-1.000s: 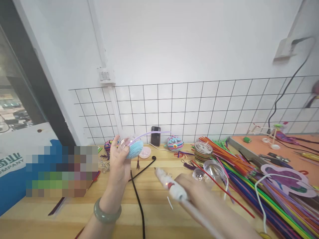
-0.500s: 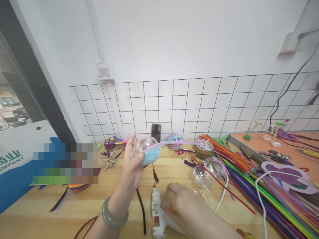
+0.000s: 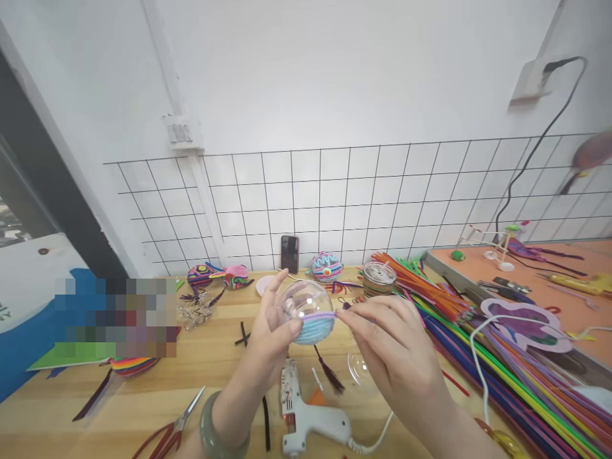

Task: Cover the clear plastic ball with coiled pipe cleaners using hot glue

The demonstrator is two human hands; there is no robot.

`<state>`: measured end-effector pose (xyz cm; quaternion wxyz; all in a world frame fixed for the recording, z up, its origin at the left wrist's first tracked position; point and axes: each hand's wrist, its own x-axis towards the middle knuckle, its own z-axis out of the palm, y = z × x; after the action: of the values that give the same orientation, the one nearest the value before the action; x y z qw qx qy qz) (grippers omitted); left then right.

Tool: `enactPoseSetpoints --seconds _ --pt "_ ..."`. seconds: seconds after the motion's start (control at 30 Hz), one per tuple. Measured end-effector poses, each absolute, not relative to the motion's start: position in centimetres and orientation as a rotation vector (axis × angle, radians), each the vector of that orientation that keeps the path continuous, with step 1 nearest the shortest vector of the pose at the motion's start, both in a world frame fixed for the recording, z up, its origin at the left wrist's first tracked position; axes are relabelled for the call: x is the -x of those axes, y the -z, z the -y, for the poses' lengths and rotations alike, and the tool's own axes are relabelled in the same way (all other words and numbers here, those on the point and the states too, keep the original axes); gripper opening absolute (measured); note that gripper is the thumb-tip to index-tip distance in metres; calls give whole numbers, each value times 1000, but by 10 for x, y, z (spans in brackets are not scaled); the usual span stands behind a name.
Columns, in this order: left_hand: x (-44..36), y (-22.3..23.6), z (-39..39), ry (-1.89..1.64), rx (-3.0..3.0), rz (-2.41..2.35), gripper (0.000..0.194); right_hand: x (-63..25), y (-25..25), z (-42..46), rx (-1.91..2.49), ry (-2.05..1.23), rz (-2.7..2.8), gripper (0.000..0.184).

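Note:
My left hand (image 3: 273, 328) grips a clear plastic ball (image 3: 306, 296) from its left side, the thumb against its front. Rows of light blue pipe cleaner (image 3: 313, 330) wrap the ball's lower half. Along their upper edge runs a purple pipe cleaner (image 3: 319, 315), pinched at the ball's right side by my right hand (image 3: 396, 350). A dark tassel (image 3: 329, 370) shows below the ball. Beneath my hands, a white glue gun (image 3: 318, 421) lies on the wooden table (image 3: 224, 363), its nozzle pointing away from me. Red-handled scissors (image 3: 176, 427) rest beside my left wrist.
Bundles of coloured pipe cleaners (image 3: 478, 357) cover the right side. A lidded cup (image 3: 380, 278), a phone (image 3: 289, 254) and a decorated ball (image 3: 327, 266) stand along the wall. A white cable (image 3: 478, 357) crosses the bundles. Clear half-shells (image 3: 357, 368) lie behind my right hand.
My right hand has left the glue gun and come up to the ball, where it now pinches the purple pipe cleaner. The strand's loose length now lies against the ball. The view has shifted right.

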<state>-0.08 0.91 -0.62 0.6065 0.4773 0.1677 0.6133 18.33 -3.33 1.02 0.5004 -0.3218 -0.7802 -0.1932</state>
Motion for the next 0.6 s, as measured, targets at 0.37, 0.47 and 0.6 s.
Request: enactPoseSetpoints --seconds 0.37,0.47,0.6 --pt "0 2 -4 -1327 -1042 -347 77 -184 -10 31 747 430 1874 30" --pt "0 3 -3 -1314 -1009 -340 77 -184 -9 30 758 437 1876 28" --pt "0 3 -3 -1311 -990 -355 75 -185 -8 29 770 417 1880 27"
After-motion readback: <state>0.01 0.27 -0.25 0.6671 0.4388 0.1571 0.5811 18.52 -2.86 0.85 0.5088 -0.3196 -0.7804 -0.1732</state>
